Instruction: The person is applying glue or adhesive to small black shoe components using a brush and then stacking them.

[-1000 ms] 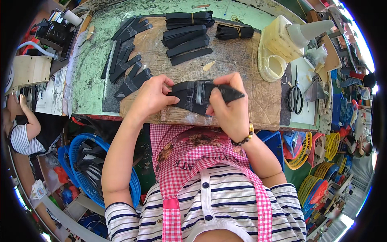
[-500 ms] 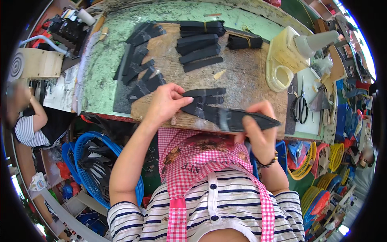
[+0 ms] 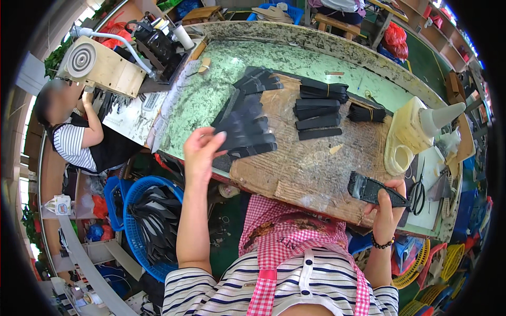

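My left hand [image 3: 199, 150] pinches the edge of a black fabric piece [image 3: 240, 124], which is smeared by motion, above the left side of the board. Under and around it lie several flat black strips [image 3: 254, 146] with glossy pale ends. In my right hand [image 3: 389, 203] is a black glue brush [image 3: 369, 188], its pale-smeared bristle end pointing left over the board's near right part. The worn brown board [image 3: 311, 174] bears stacks of black strips [image 3: 316, 109] towards its far middle. A banded black bundle [image 3: 366, 113] lies to their right.
A glue bottle [image 3: 408, 129] with a grey nozzle stands right of the board, with black scissors [image 3: 417, 195] nearby. A blue basket [image 3: 138, 231] of dark pieces sits below left. Another person [image 3: 79, 126] works at a sewing machine [image 3: 100, 68] on the left.
My left hand has carried the black piece left, off the board's near middle. My right hand has drawn the brush away to the right. The view has shifted too.
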### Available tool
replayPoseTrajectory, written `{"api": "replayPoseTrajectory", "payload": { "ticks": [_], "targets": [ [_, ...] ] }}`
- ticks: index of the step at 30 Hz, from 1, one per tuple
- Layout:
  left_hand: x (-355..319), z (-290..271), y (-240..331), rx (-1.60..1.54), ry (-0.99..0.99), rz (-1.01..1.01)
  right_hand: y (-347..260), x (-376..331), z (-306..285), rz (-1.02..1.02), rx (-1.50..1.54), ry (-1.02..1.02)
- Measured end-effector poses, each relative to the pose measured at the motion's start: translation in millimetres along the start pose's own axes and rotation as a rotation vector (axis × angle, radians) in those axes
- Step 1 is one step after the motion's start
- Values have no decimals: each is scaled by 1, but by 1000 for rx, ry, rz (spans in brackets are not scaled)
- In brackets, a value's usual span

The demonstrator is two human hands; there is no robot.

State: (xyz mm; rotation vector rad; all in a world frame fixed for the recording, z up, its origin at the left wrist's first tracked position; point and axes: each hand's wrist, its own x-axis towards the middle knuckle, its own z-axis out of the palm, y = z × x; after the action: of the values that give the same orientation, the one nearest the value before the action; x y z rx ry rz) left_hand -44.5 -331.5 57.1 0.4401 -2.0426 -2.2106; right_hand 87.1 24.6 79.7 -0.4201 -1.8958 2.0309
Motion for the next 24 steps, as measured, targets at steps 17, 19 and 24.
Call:
{"api": "replayPoseTrajectory", "payload": {
  "ticks": [17, 19, 24],
  "targets": [
    [26, 171, -37, 1047, -614, 778, -36, 35, -51, -148, -119, 171],
    [35, 168, -50, 1096, -598, 906, -37, 33, -70, -194, -138, 267],
    [30, 161, -44, 1400, -639, 1083, -40, 60, -94, -168, -344, 266]
  ]
}}
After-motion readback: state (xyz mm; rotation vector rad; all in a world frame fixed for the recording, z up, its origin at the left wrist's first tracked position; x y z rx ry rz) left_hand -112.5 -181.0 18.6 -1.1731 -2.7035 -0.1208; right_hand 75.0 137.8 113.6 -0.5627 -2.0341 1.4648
